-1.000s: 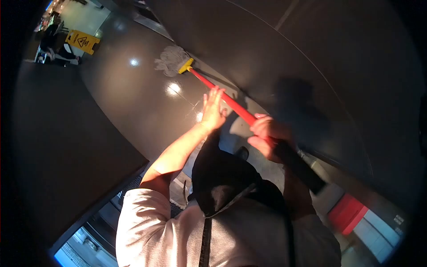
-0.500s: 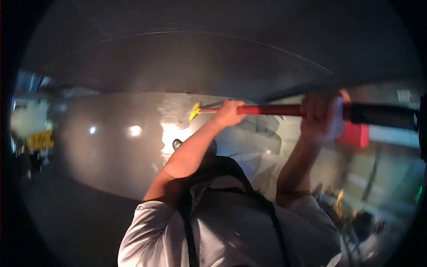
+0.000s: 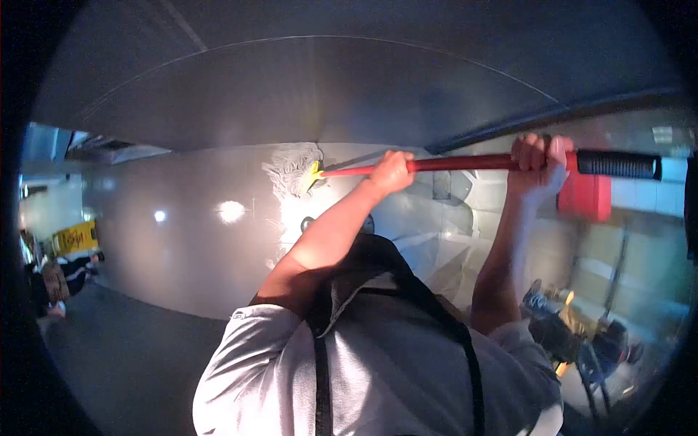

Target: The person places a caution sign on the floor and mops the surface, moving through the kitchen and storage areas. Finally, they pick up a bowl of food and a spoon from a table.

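A mop with a red handle (image 3: 465, 163) runs almost level across the view, its black ribbed grip (image 3: 618, 164) at the right end. Grey mop strings (image 3: 291, 166) lie spread on the shiny wet floor, joined to the handle by a yellow clamp (image 3: 315, 173). My left hand (image 3: 392, 173) is wrapped round the handle on the side nearer the mop head. Close to the black grip, my right hand (image 3: 539, 161) is closed round the same handle.
A dark panel (image 3: 313, 87) spans the area beyond the mop. At the far left are a yellow floor sign (image 3: 75, 237) and a person (image 3: 58, 283). A red box-like thing (image 3: 587, 198) is behind my right hand. Dark, partly blurred shapes (image 3: 582, 338) are at lower right.
Both hands and the mop handle have shifted slightly up and to the right in the view. The mop strings, smeared before, now show clearly.
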The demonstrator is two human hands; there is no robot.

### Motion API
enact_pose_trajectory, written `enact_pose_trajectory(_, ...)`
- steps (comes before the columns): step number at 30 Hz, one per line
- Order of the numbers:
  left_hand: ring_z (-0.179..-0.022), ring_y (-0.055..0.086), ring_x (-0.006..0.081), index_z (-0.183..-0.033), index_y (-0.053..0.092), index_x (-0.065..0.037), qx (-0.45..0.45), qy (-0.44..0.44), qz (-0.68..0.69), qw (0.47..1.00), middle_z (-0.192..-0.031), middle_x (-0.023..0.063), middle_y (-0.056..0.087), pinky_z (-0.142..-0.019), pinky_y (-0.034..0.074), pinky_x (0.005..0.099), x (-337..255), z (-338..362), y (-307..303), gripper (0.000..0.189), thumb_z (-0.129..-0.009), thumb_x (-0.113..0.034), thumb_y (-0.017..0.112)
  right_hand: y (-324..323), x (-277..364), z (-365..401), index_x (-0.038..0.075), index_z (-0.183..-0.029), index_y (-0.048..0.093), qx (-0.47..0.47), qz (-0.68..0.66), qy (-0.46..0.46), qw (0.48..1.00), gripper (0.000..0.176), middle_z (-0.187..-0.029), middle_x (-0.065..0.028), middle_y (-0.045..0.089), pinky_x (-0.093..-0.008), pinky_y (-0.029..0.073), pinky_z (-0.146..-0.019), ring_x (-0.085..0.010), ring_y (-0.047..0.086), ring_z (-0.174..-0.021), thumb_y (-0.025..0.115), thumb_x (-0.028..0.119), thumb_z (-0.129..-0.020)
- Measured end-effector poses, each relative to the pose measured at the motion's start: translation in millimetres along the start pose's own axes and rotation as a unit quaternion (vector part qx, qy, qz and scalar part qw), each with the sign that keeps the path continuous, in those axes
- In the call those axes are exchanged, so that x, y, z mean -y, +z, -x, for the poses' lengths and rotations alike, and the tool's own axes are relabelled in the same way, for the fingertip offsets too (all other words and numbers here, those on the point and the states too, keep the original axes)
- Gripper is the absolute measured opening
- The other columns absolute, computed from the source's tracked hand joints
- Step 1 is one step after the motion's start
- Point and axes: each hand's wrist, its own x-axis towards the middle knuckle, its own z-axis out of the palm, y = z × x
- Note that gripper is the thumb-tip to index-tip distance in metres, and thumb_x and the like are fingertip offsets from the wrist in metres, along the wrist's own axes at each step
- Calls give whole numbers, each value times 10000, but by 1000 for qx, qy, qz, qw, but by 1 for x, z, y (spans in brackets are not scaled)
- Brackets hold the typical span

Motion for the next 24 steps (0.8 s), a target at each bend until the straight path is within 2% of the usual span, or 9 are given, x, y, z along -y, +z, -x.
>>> enact_pose_trajectory(9, -707, 648, 375, -736, 600, -93, -98, 21, -62, 993, -697, 141, 624, -636, 498, 476, 170, 112, -116, 197, -755, -264, 695, 139, -100, 99, 114, -718, 453, 202, -159, 109, 960, 347, -540, -4, 422, -322, 357, -468, -142, 391, -464, 601, 325, -950)
enact_pose_trajectory(13, -630, 623, 306, -742, 596, -61, -144, 44, -16, 988, -648, 116, 586, -632, 477, 414, 217, 155, -199, 209, -727, -230, 720, 195, -154, 140, 83, -752, 586, 277, -4, 136, 951, 282, -719, -56, 632, -290, 458, -566, -158, 567, -583, 640, 301, -921)
enact_pose_trajectory(15, -670, 618, 335, -732, 591, -48, -263, 18, -65, 962, -696, 134, 604, -658, 481, 428, 260, 172, -216, 201, -713, -187, 734, 236, -162, 145, 51, -790, 601, 321, 52, 242, 914, 203, -688, -54, 613, -281, 472, -594, -141, 585, -603, 629, 202, -923)
enact_pose_trajectory(16, -745, 627, 351, -752, 594, -50, -266, -70, -121, 954, -759, 141, 621, -697, 493, 430, 266, 184, -212, 185, -715, -172, 729, 233, -172, 163, 34, -821, 610, 266, -14, 416, 869, 137, -703, -56, 615, -278, 477, -611, -143, 596, -629, 634, 135, -911)
enact_pose_trajectory(18, -900, 625, 382, -830, 594, -61, -264, -168, -209, 926, -902, 163, 636, -792, 503, 436, 298, 220, -217, 192, -718, -153, 721, 237, -205, 206, 10, -868, 619, 284, -74, 427, 855, 38, -747, -61, 621, -277, 483, -636, -145, 610, -675, 653, 25, -876)
enact_pose_trajectory(19, -980, 615, 398, -888, 590, -71, -266, -178, -247, 915, -982, 177, 635, -846, 501, 440, 327, 237, -228, 228, -718, -149, 719, 252, -226, 220, 2, -884, 621, 359, -73, 261, 893, 57, -775, -63, 624, -280, 486, -644, -146, 613, -695, 666, -18, -854)
enact_pose_trajectory(20, -1003, 612, 394, -928, 589, -72, -258, -212, -243, 910, -995, 170, 635, -864, 499, 432, 323, 247, -226, 243, -731, -151, 707, 249, -230, 229, 7, -884, 620, 342, -98, 468, 809, 92, -804, -66, 629, -281, 491, -656, -150, 621, -724, 690, -23, -833)
enact_pose_trajectory(22, -1050, 605, 386, -1006, 586, -76, -241, -282, -232, 899, -1019, 158, 635, -900, 496, 416, 326, 282, -235, 279, -757, -156, 683, 273, -219, 250, 6, -885, 615, 367, -37, 204, 907, 144, -839, -75, 641, -285, 500, -676, -160, 636, -758, 734, -7, -804)
enact_pose_trajectory(24, -1037, 622, 380, -1036, 587, -85, -274, -308, -217, 885, -1035, 151, 644, -882, 503, 412, 308, 287, -220, 300, -762, -162, 681, 268, -225, 252, 4, -896, 625, 394, -47, 206, 894, 171, -833, -90, 647, -291, 503, -663, -172, 642, -738, 751, -13, -782)
